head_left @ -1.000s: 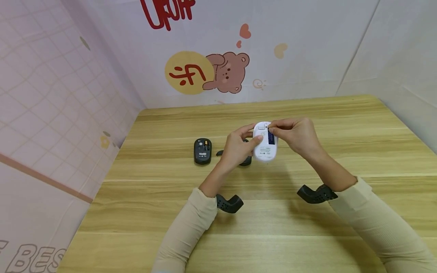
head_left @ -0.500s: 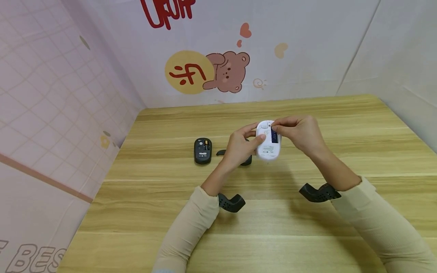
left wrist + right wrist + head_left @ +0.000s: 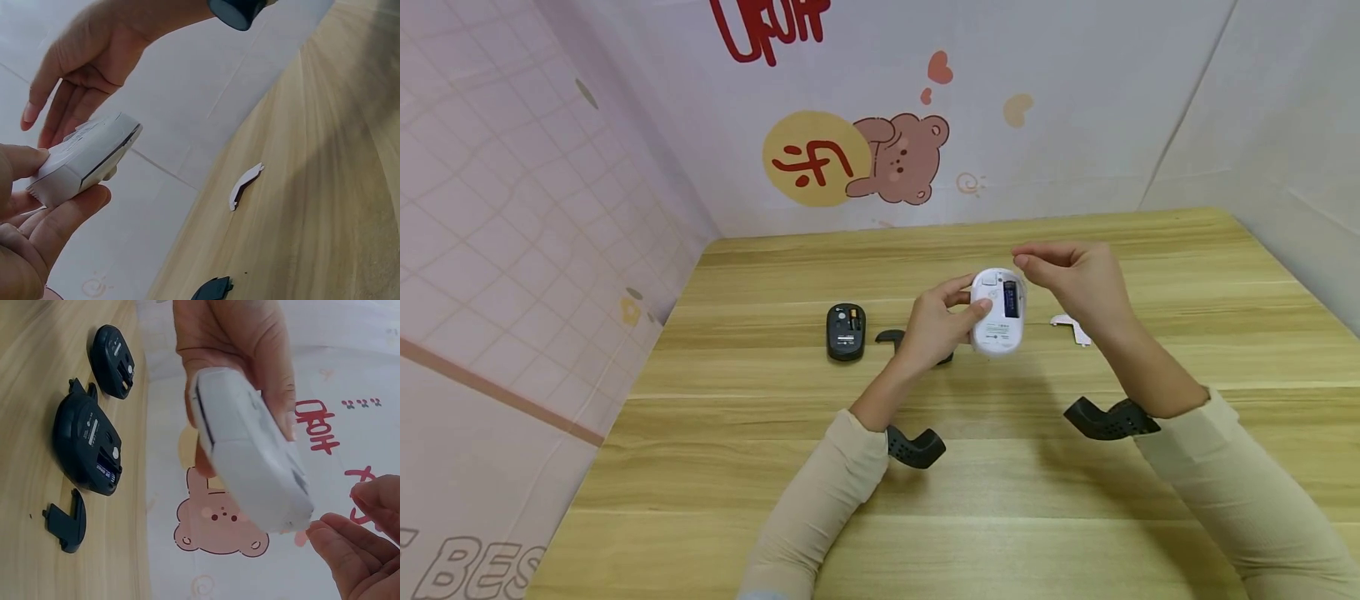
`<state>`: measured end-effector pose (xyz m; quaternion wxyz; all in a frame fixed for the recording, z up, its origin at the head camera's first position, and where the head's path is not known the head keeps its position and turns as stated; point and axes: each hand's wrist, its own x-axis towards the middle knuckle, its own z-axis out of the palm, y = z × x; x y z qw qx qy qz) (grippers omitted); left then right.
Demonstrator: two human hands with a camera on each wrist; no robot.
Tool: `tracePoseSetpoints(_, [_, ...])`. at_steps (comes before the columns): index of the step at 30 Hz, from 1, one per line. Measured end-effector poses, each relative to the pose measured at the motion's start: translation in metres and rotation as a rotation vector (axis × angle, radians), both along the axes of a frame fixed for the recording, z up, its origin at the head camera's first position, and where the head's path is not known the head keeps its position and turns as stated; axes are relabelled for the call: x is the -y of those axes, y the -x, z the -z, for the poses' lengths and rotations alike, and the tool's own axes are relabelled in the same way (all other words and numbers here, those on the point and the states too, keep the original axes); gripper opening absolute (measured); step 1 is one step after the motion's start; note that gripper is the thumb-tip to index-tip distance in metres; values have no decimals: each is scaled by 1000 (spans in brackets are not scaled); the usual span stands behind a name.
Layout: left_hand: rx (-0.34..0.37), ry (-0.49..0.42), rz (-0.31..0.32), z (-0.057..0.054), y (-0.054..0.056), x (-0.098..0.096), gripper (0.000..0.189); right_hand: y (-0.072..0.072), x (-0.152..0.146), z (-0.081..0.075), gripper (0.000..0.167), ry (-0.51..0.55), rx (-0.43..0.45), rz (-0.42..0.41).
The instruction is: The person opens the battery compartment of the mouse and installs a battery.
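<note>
In the head view my left hand (image 3: 934, 325) grips a white computer mouse (image 3: 997, 335) raised over the table, its underside turned toward me. A dark battery (image 3: 1012, 298) lies in the uncovered slot of this mouse. Close by the mouse's upper right edge is my right hand (image 3: 1086, 283), thumb and forefinger near each other. The right wrist view shows those fingers (image 3: 340, 540) apart from the thumb, with nothing between them. A white battery cover (image 3: 245, 186) lies on the table, partly behind my right hand in the head view.
A black mouse (image 3: 846, 333) lies underside up on the wooden table (image 3: 760, 475), with a battery in its slot. Another black mouse (image 3: 84, 440) is mostly hidden behind my left hand in the head view. Black covers (image 3: 67, 522) lie near the mice.
My right hand has drawn away from the battery slot, up and to the right, uncovering the battery. My left hand has shifted the white mouse slightly right. The white cover has come into sight.
</note>
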<state>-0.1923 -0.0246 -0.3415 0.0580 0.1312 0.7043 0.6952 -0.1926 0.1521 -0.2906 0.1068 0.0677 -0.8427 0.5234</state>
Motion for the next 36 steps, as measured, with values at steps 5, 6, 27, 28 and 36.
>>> tracePoseSetpoints(5, [-27, 63, 3, 3, 0, -7, 44, -1, -3, -2, 27, 68, -19, -22])
tracePoseSetpoints(6, [-33, 75, 7, 4, 1, -9, 44, -1, -3, -2, 28, 87, -22, -28])
tracePoseSetpoints(27, [1, 217, 12, 19, 19, -35, 43, -5, -5, -9, 19, 372, -64, -104])
tracePoseSetpoints(28, [2, 228, 5, 21, 21, -37, 43, -5, -5, -9, 19, 372, -67, -104])
tracePoseSetpoints(36, [-29, 423, -58, 32, 30, -52, 43, -6, -5, -6, 17, 423, -62, -122])
